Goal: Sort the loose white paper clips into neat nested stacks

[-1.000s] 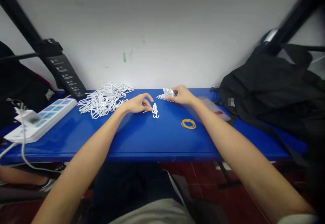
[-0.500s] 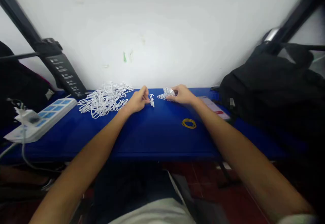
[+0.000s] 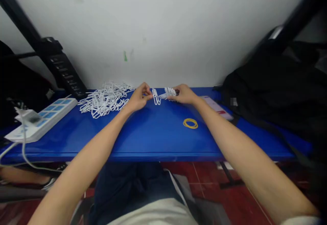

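In my left hand [image 3: 140, 97], thumb and fingertips pinch a single white curtain hook [image 3: 156, 97] with long parallel wire prongs. My right hand [image 3: 184, 94] is closed around a row of white curtain hooks [image 3: 169, 93], stacked side by side with their prongs pointing left. The single hook is right beside those prong tips; I cannot tell whether they touch. Left of my left hand lies a tangled heap of white curtain hooks [image 3: 103, 100]. Several yellow rubber bands [image 3: 190, 123] lie on the blue table [image 3: 153, 133], nearer to me than my right hand.
A white power strip [image 3: 48, 117] with a plug and cables lies at the left. Behind it leans a black panel [image 3: 67, 73]. A flat white and red item [image 3: 217, 107] is beside my right forearm. A black bag [image 3: 258, 89] occupies the right end, and a white wall [image 3: 168, 31] stands behind.
My left hand has shifted slightly right, and its hook has turned so that its prongs show more broadly, closer to the row. The right hand stays nearly still with its hooks.
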